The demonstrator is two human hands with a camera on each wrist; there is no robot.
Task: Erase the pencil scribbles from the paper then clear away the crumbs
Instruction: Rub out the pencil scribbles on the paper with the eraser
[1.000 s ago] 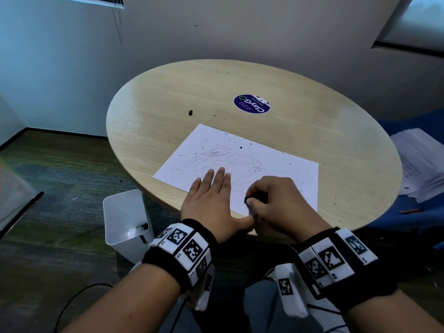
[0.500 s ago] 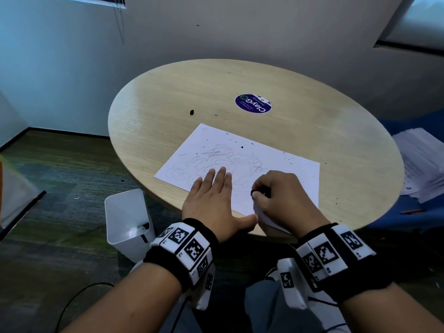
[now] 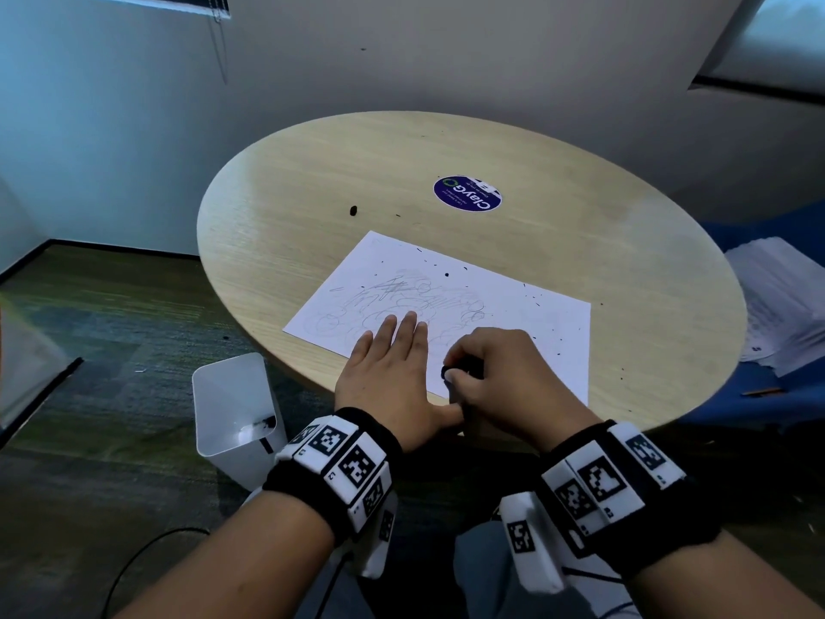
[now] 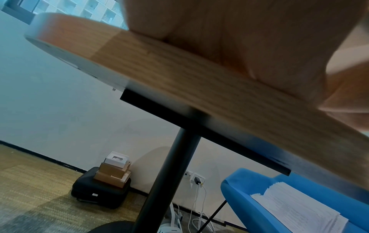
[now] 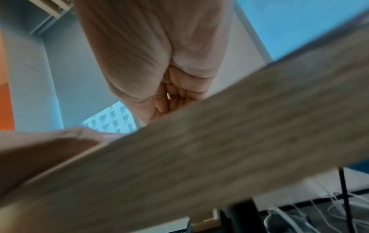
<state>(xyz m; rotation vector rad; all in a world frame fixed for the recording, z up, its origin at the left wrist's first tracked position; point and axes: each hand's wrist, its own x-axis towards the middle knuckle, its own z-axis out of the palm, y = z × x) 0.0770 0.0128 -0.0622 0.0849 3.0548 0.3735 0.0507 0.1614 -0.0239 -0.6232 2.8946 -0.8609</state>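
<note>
The person has bare arms with no sleeves. Each wrist wears a thick black band with white blocks on it. The blocks have black and white square patterns. A white box with one more pattern hangs under the right wrist. Grey trousers cover the legs.

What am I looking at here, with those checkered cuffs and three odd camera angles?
No robot here: a person works bare-handed, wearing wristbands with printed markers and small cameras. The big picture comes from a head camera looking down; the other two look along each wrist, mostly catching the table edge.

On the round table lies a sheet of paper with pencil scribbles and dark crumbs. The left hand presses flat on the paper. The right hand pinches a small dark eraser against it. A white bin stands on the floor beside the table.
</note>
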